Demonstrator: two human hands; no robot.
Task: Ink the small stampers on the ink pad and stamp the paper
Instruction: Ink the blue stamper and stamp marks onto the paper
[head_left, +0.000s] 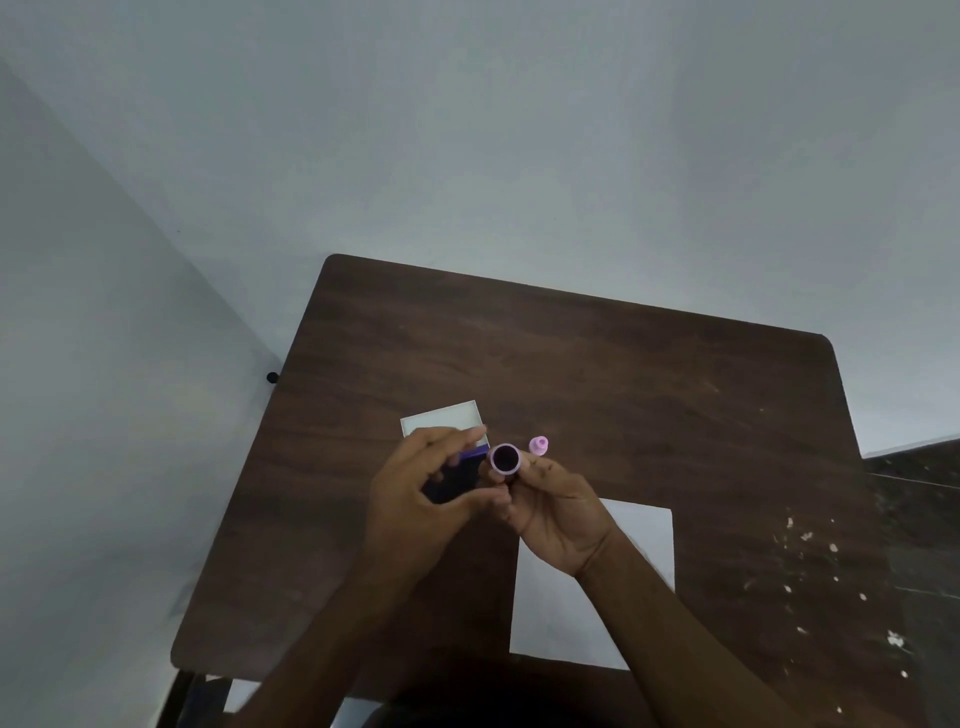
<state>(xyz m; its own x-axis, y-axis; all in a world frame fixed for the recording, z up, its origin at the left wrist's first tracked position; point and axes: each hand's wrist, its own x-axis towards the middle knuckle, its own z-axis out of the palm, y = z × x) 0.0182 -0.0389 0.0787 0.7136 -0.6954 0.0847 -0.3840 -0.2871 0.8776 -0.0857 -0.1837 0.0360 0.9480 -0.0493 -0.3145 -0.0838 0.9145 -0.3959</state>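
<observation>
The right hand pinches a small round pink plastic stamper between thumb and fingertips, raised above the dark brown wooden surface. The stamper is tipped so that its dark, circular stamping face points up toward the camera; its short axis runs roughly from the palm up and away. The left hand curls around a dark blue-violet ink pad, fingers wrapped over its far edge, and holds it just to the left of the stamper, almost touching it. Whether the pad rests on the surface or is lifted slightly I cannot tell.

The relation that matters: the pad lies directly left of the stamper face, and the 2 hands are close together, so inking looks like a short turn and press of the right hand toward the left. The white sheet of paper lies below and behind the right wrist, nearer the person, so stamping would call for bringing that hand back and turning the face down.

A second small pink stamper stands on the surface just beyond the right fingertips, untouched. A white shallow tray or lid sits beyond the left hand. No printed marks are visible on the exposed part of the paper, so the stamping appears not yet begun.
</observation>
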